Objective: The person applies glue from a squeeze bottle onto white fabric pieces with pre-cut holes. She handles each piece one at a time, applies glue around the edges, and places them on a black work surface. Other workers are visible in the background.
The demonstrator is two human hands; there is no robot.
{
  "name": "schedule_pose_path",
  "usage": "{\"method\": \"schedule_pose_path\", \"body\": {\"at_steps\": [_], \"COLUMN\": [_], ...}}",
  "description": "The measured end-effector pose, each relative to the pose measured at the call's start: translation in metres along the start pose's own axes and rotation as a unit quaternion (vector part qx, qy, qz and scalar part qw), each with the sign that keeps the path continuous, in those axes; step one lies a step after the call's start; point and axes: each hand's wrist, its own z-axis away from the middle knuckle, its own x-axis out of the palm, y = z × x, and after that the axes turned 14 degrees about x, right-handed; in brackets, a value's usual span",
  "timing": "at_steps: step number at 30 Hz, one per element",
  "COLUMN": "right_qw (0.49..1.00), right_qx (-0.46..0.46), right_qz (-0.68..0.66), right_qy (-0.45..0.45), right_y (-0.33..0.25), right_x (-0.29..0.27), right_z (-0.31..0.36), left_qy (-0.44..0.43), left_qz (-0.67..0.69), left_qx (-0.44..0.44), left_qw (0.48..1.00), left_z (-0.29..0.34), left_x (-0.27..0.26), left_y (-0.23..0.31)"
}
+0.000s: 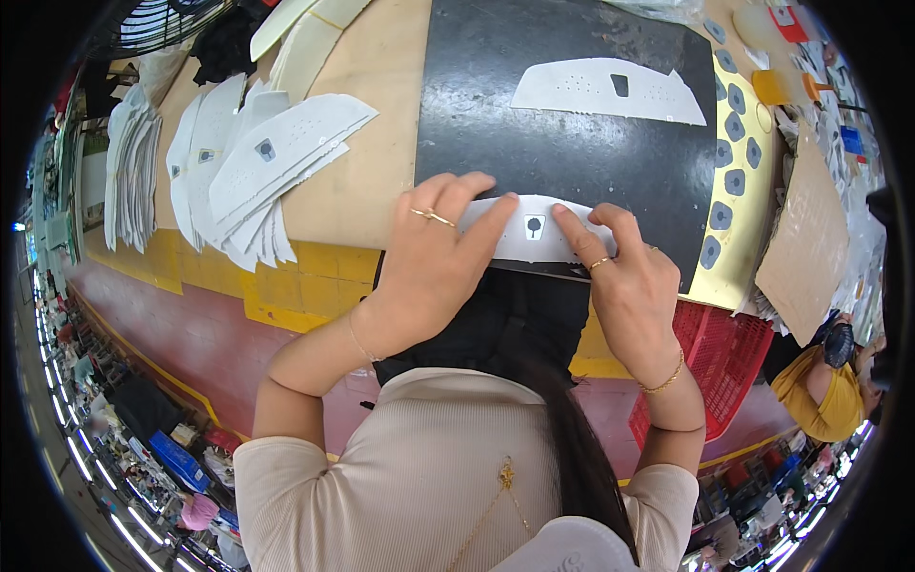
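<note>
At the near edge of a black mat (562, 157) lies a white curved panel (518, 251), with a small dark patch (535, 227) at its middle. My left hand (434, 262) holds the panel's left end, its thumb near the patch and its other fingers bent over the mat. On the other side my right hand (634, 276) grips the right part, its index fingertip pressed down just right of the patch. The undersides of both grips are hidden. Farther off on the mat rests a second white panel (577, 88), with small holes and a dark patch.
Fanned white panels (286, 176) and an upright stack (133, 172) stand at the left. To the right, several dark patches lie on a yellow sheet (710, 281), by a yellow-capped bottle (777, 88) and brown cardboard (810, 229). Below is a red basket (729, 353); a person (820, 391) is beyond.
</note>
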Motion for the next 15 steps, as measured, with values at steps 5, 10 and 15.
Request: {"method": "schedule_pose_path", "body": {"at_steps": [5,10,15], "right_qw": [0.999,0.999,0.997], "right_qx": [-0.034,-0.043,-0.035], "right_qz": [-0.011,-0.006,0.025], "right_qy": [-0.005,-0.025,-0.061], "right_y": [-0.0028,-0.0032,-0.0070], "right_x": [0.0010,0.0024,-0.0012], "right_z": [-0.0036,-0.0044,-0.0030], "left_qy": [-0.036,-0.057,-0.065], "left_qz": [-0.023,-0.061,-0.121], "left_qx": [0.094,0.148,0.200], "left_qw": [0.995,0.985,0.970], "left_z": [-0.0051,-0.0011,-0.0019], "left_x": [-0.0031,-0.0005,0.0019], "left_y": [-0.0044,-0.0075,-0.0053]}}
